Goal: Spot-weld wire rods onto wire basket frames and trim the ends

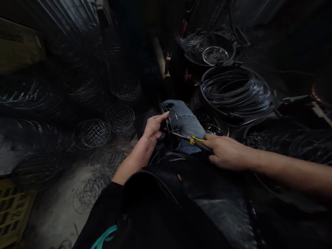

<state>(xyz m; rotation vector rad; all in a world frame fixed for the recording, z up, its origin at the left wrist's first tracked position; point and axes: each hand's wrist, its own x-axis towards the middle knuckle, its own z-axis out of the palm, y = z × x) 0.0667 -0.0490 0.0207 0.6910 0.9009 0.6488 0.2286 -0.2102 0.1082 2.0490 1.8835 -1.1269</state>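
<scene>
The left hand holds a small round wire cage upright, its fingers curled onto the wires at the cage's upper edge. The cage sits in front of a folded denim pad, which rests on the person's lap over a black apron.

The right hand comes in from the right, its fingers closed around yellow-handled pliers. The steel nose of the pliers points left and reaches the lower side of the cage. It is too small to tell whether the jaws are open or shut on a wire.

To the right of the pad, a black tub holds a thick coil of steel wire, with more wire in containers behind and beside it. Many round wire mesh cages lie heaped on the concrete floor to the left, and a yellow plastic crate sits in the lower left corner.
</scene>
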